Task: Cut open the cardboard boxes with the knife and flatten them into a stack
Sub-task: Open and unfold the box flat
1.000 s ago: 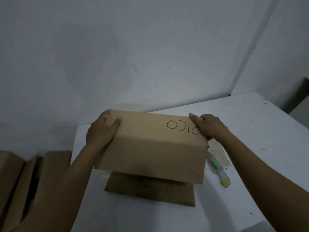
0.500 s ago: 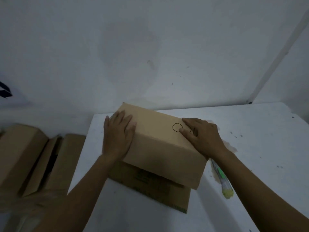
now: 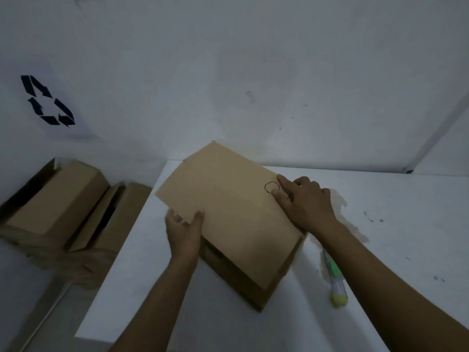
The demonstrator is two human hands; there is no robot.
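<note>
A plain brown cardboard box (image 3: 228, 199) lies at the middle of a white table (image 3: 380, 250), turned diagonally, with its far corner reaching past the table's back edge toward the wall (image 3: 228, 59). Its broad top face is smooth, matte and unprinted, with a faint crease across the middle. A circle is hand-drawn in black pen toward its right side, and more pen marks beside it are hidden under fingers. A narrow side strip shows along the edge nearest the table's front right, and the box sits low. It rests on a darker cardboard sheet (image 3: 236, 283) that lies flat on the table and pokes out toward the table's front. The left hand (image 3: 184, 232) grasps the box's edge nearest the table's left side, thumb on top and fingers curled round the edge. The right hand (image 3: 304, 201) lies on the top face with fingers spread and straight, pressing down beside the circle and holding nothing. A knife (image 3: 333, 278) with a green body and yellow end lies on the table toward its front right, just beside the cardboard, on a pale stain (image 3: 347, 224). Left of the table, lower down, sit open cardboard boxes (image 3: 53, 207). Above them the wall bears a dark recycling symbol (image 3: 48, 100).
</note>
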